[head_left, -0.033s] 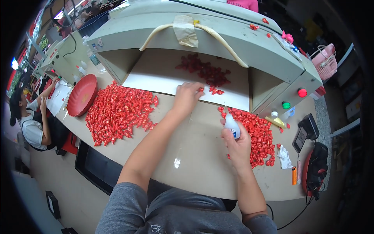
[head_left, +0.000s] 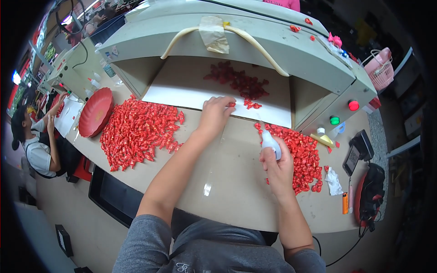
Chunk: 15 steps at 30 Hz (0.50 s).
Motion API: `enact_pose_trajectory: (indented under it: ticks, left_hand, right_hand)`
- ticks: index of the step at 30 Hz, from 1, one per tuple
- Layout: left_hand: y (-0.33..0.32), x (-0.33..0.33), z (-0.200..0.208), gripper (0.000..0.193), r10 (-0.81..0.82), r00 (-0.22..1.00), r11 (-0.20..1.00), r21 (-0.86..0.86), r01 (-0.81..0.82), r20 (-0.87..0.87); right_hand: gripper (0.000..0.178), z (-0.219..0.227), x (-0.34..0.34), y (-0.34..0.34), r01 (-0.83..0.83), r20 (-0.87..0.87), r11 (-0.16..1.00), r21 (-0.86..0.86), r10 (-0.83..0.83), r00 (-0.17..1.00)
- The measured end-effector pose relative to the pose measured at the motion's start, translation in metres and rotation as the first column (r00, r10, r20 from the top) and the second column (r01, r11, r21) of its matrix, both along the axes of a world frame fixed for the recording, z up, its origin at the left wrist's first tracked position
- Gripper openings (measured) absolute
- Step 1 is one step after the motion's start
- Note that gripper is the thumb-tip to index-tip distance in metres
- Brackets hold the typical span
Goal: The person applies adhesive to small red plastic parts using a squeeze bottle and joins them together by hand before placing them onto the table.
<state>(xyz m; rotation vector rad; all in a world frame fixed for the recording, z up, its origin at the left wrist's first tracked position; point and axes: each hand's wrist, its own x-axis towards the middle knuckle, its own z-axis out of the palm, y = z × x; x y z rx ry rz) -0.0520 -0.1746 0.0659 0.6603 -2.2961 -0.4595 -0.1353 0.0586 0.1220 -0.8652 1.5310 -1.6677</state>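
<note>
My left hand [head_left: 216, 113] pinches a small red piece [head_left: 232, 104] between thumb and fingertips, at the front edge of a white sheet [head_left: 182, 93]. The sheet lies inside the opening of a pale metal machine [head_left: 164, 43]. Gripped in my right hand [head_left: 278, 170] is a white squeeze bottle [head_left: 270, 143], its thin needle tip pointing up toward the machine. Farther in on the sheet sits a cluster of red pieces [head_left: 243, 83]. Beside and partly behind my right hand spreads a pile of red pieces [head_left: 305, 159]. A larger red heap [head_left: 139, 132] lies left of my left forearm.
A red fluted bowl [head_left: 96, 111] stands beyond the left heap. At the right are crumpled tissue [head_left: 333, 182], an orange lighter [head_left: 345, 203], a small black device [head_left: 353, 159] and a black pouch [head_left: 371, 195]. Another person [head_left: 38, 141] sits at the far left.
The squeeze bottle in my right hand has tilted slightly, its tip a little farther left. My left hand keeps its pinch on the red piece, almost in place.
</note>
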Motion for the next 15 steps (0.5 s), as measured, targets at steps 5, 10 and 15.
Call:
enact_pose_trajectory:
  ticks: [5, 10, 15]
  left_hand:
    - [0.065, 0.046, 0.019, 0.030, 0.070, 0.872, 0.328, 0.836, 0.439, -0.485]
    - [0.104, 0.078, 0.004, 0.033, 0.311, 0.718, -0.311, 0.647, 0.696, -0.623]
    - [0.114, 0.081, 0.001, 0.030, 0.272, 0.752, -0.363, 0.660, 0.658, -0.600]
  right_hand:
    - [0.027, -0.004, -0.005, 0.003, 0.036, -0.026, 0.988, -0.150, -0.041, 0.999]
    - [0.025, -0.008, -0.003, 0.001, 0.086, 0.070, 0.974, -0.208, -0.073, 0.995]
    - [0.025, -0.010, 0.001, 0.002, 0.077, 0.063, 0.981, -0.180, -0.067, 0.996]
